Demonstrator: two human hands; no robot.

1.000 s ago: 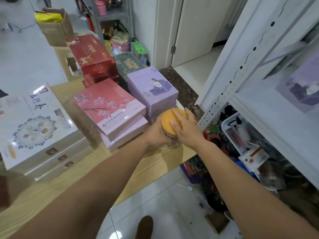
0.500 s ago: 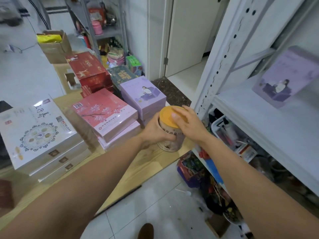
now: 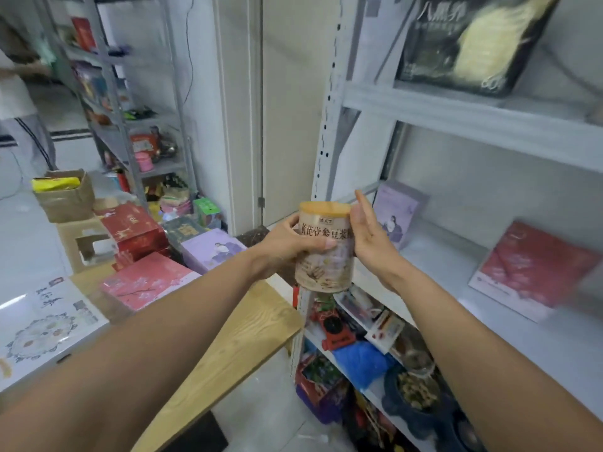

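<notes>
The canister (image 3: 324,256), beige with an orange lid, is being held upright in the air, above the corner of the wooden worktop (image 3: 235,337) and in front of the white shelf (image 3: 440,275). The left hand (image 3: 287,243) is gripping its upper body, fingers (image 3: 321,244) curling round it. The right hand (image 3: 368,233) is resting flat against its right side, fingers straight. A purple box (image 3: 398,213) and a red box (image 3: 528,269) are lying on the shelf behind.
</notes>
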